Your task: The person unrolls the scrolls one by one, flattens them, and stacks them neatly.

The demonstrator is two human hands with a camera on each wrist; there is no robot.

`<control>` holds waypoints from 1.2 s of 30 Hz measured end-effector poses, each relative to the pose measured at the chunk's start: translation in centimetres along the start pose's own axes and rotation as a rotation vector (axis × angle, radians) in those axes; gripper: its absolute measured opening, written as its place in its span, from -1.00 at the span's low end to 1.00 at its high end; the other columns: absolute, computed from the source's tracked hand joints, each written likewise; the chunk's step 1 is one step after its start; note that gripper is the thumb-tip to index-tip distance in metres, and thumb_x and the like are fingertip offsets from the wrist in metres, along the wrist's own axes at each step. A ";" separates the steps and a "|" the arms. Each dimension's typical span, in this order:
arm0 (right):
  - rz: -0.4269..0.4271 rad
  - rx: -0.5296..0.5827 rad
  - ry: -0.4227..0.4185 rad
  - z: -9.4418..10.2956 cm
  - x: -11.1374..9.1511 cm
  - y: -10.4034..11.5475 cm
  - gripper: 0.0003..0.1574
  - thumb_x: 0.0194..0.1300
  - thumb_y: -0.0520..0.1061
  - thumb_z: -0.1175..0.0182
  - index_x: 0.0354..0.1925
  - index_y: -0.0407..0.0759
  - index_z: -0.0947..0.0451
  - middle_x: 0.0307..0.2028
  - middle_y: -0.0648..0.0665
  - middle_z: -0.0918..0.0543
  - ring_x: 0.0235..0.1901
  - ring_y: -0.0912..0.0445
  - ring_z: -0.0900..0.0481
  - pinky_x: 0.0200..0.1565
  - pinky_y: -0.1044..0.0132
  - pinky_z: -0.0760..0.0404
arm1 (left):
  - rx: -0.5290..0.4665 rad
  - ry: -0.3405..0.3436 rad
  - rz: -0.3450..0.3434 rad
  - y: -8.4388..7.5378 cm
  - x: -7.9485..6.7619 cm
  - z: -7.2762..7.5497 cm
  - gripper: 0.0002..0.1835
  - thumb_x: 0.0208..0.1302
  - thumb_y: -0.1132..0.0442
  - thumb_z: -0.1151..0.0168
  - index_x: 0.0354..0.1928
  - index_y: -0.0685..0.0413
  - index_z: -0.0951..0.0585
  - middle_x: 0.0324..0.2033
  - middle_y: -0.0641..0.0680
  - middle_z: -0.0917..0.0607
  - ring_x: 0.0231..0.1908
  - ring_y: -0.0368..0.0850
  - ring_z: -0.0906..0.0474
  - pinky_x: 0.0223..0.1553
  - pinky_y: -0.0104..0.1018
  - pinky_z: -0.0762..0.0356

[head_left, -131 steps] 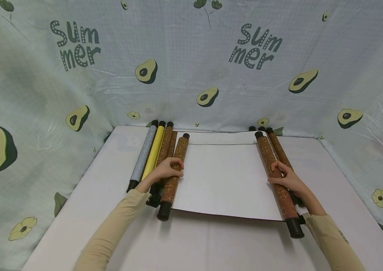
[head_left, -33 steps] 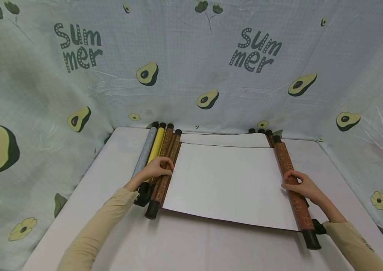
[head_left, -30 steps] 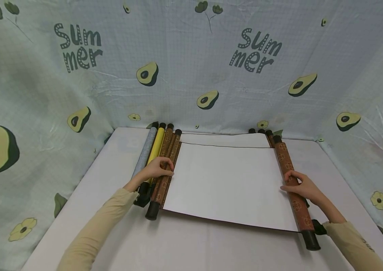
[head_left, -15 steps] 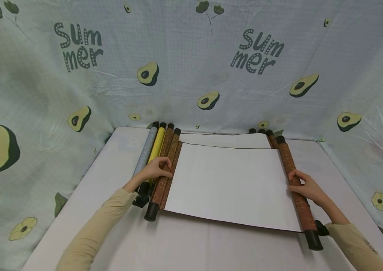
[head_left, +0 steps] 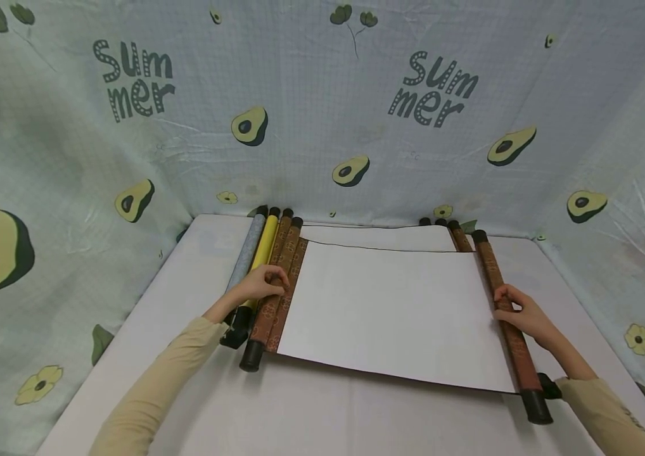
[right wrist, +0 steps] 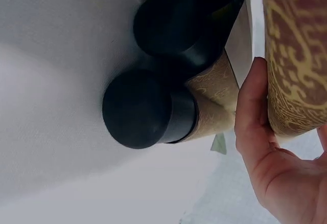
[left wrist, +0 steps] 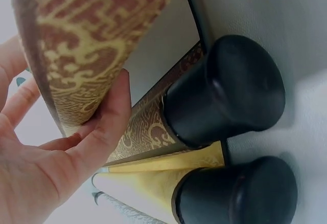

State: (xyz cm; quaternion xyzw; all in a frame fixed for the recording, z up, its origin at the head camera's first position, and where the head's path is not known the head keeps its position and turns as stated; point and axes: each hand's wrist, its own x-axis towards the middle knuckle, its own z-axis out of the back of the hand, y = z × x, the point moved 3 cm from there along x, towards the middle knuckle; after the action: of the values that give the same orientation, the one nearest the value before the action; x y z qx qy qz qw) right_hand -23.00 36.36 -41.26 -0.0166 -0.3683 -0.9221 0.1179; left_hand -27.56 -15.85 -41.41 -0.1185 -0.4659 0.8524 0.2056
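A hanging scroll with brown, gold-patterned backing lies partly unrolled between both hands, its white sheet (head_left: 396, 310) face up. My left hand (head_left: 262, 283) grips the scroll's left roll (head_left: 261, 323), thumb on the near side in the left wrist view, where the patterned roll (left wrist: 92, 45) fills the top. At the other end my right hand (head_left: 528, 316) holds the thinner right roll (head_left: 519, 358) between thumb and fingers. Black knobs cap both rolls. In the right wrist view the thumb of the right hand (right wrist: 281, 168) presses along the roll's underside.
Left of the held scroll lie a yellow scroll roll (head_left: 265, 244), a grey roll (head_left: 247, 247) and another brown roll (head_left: 284, 229). More white sheet (head_left: 379, 237) shows behind, with a brown roll (head_left: 459, 238) at its right end. A printed curtain (head_left: 322, 95) stands behind the white table (head_left: 322, 411).
Both hands have moved apart, carrying the left roll left and the right roll right. More white sheet lies exposed, a brown patterned strip shows beside the left roll, and the right roll looks thinner.
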 end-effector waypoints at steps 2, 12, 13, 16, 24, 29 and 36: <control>-0.013 0.003 -0.001 0.1 0.0 -0.1 -0.75 0.14 -0.23 -0.14 -0.22 -0.24 -0.30 -0.30 0.11 -0.33 -0.33 0.28 -0.22 -0.39 0.35 -0.26 | 0.006 -0.003 0.008 -0.1 -0.1 0.1 -0.86 0.06 0.44 -0.15 -0.30 0.35 -0.54 -0.31 0.32 -0.58 -0.57 -0.19 -0.31 -0.47 -0.34 -0.33; -0.022 0.015 0.009 0.2 -0.3 -0.9 -0.77 0.17 -0.23 -0.09 -0.17 -0.27 -0.35 -0.31 0.06 -0.38 -0.37 0.27 -0.24 -0.41 0.35 -0.25 | 0.023 -0.010 -0.014 -0.3 -0.3 0.0 -0.88 0.05 0.46 -0.18 -0.34 0.39 -0.52 -0.39 0.31 -0.57 -0.62 -0.21 -0.26 -0.50 -0.35 -0.29; -0.016 0.012 0.007 0.2 -0.3 -0.9 -0.76 0.17 -0.24 -0.10 -0.16 -0.29 -0.36 -0.28 0.09 -0.39 -0.35 0.29 -0.24 -0.39 0.36 -0.26 | 0.022 -0.011 -0.013 -0.4 -0.3 0.0 -0.87 0.04 0.45 -0.20 -0.34 0.39 -0.52 -0.38 0.30 -0.57 -0.60 -0.20 -0.27 -0.48 -0.34 -0.30; -0.021 -0.013 0.007 0.2 -0.3 -0.5 -0.69 0.15 -0.21 -0.16 -0.15 -0.30 -0.35 -0.26 0.09 -0.39 -0.32 0.36 -0.24 -0.37 0.39 -0.30 | 0.023 -0.006 -0.006 -0.5 -0.4 0.1 -0.83 0.01 0.41 -0.25 -0.34 0.36 -0.52 -0.38 0.29 -0.56 -0.57 -0.17 -0.27 -0.44 -0.31 -0.30; -0.081 -0.010 0.052 -0.1 -0.1 -0.8 -0.40 -0.03 -0.06 -0.34 -0.10 -0.22 -0.27 -0.07 -0.17 -0.27 -0.16 0.15 -0.18 -0.34 0.37 -0.30 | 0.020 0.009 0.020 0.2 -0.1 0.3 -0.72 -0.10 0.32 -0.38 -0.33 0.26 -0.52 -0.39 0.16 -0.52 -0.53 -0.14 -0.20 -0.40 -0.30 -0.23; -0.074 -0.021 0.080 -0.4 -0.2 -0.6 -0.31 -0.09 -0.07 -0.37 -0.07 -0.24 -0.23 -0.05 -0.22 -0.25 -0.06 -0.05 -0.16 -0.23 0.11 -0.34 | 0.015 0.029 0.028 0.2 0.0 0.4 -0.68 -0.14 0.32 -0.40 -0.31 0.26 -0.51 -0.39 0.15 -0.50 -0.53 -0.12 -0.16 -0.44 -0.29 -0.21; -0.037 -0.049 0.088 -0.1 -0.5 0.0 -0.33 -0.06 -0.14 -0.35 -0.05 -0.26 -0.23 -0.08 -0.14 -0.27 -0.12 0.41 -0.12 -0.20 0.08 -0.36 | -0.005 0.024 0.008 0.5 -0.1 0.5 -0.67 -0.13 0.36 -0.38 -0.29 0.27 -0.50 -0.24 0.21 -0.52 -0.41 -0.09 -0.24 -0.33 -0.28 -0.27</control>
State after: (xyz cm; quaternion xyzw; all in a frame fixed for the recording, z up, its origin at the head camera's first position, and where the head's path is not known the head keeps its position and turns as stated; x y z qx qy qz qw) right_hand -22.55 36.40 -41.43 0.0279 -0.3405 -0.9326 0.1162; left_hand -27.84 -16.52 -41.54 -0.1310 -0.4651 0.8505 0.2075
